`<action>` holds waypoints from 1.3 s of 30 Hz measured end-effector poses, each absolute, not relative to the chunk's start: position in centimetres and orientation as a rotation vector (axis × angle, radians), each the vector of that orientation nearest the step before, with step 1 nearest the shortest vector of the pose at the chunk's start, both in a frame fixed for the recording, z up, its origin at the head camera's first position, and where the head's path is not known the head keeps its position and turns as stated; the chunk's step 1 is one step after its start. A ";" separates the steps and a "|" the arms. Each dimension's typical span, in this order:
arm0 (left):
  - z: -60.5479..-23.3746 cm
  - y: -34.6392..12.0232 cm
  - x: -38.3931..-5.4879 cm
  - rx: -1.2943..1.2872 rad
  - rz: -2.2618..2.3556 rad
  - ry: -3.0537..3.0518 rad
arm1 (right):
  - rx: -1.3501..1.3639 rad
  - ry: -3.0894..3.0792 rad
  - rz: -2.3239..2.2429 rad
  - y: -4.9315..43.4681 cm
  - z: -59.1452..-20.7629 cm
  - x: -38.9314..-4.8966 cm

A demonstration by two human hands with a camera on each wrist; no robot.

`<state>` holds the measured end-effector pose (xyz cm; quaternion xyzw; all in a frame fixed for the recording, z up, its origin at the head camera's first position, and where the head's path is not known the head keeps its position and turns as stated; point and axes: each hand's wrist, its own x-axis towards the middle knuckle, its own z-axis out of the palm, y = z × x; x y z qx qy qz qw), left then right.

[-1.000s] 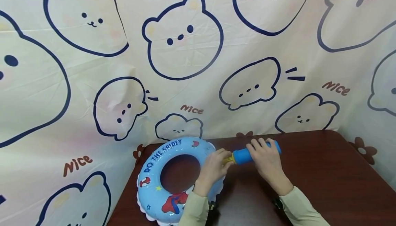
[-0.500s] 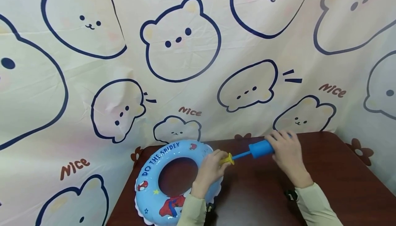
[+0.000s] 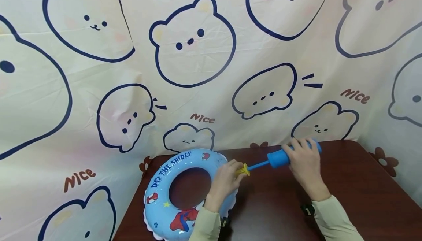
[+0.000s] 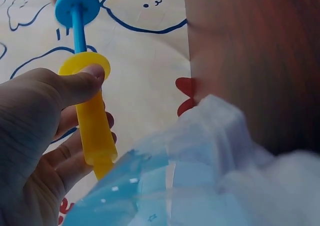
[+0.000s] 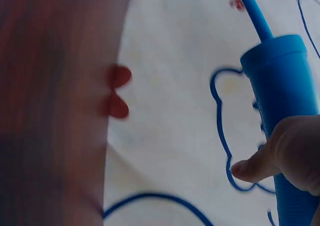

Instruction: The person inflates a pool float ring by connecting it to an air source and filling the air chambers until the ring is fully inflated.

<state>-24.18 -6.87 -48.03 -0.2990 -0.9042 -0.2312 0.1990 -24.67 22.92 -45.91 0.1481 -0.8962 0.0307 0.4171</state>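
A hand air pump spans both hands above the table. The left hand (image 3: 222, 182) grips its yellow end piece (image 4: 95, 131), thumb pressed beside the round flange. The right hand (image 3: 304, 166) wraps around the blue barrel (image 3: 278, 159), its thumb lying along the side in the right wrist view. Between them a thin blue rod (image 3: 258, 165) shows, drawn out of the barrel. A light blue inflatable swim ring (image 3: 159, 204) with cartoon figures and lettering lies under the left forearm. In the left wrist view, the yellow piece's narrow tip overlaps the ring's clear plastic (image 4: 200, 196).
The dark brown wooden table (image 3: 362, 182) extends right of the ring and in front of the arms. A cream cloth (image 3: 197, 98) printed with bear outlines hangs behind and along both sides.
The right hand has pulled the blue barrel rightward from the yellow piece, exposing the rod; in the last half second it has shifted slightly back left. The left hand stays nearly in place.
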 end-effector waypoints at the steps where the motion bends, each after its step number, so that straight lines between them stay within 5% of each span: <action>1: -48.0 -6.9 -24.1 -0.839 -0.639 -2.529 | 0.380 -2.249 0.074 22.3 -46.1 -24.6; 17: -48.0 -6.3 -23.8 -0.866 -0.631 -2.529 | 0.513 -2.278 0.037 17.2 -48.2 -23.5; 39: -47.9 -7.2 -24.4 -0.797 -0.768 -2.610 | 0.322 -2.323 0.114 26.1 -44.3 -24.2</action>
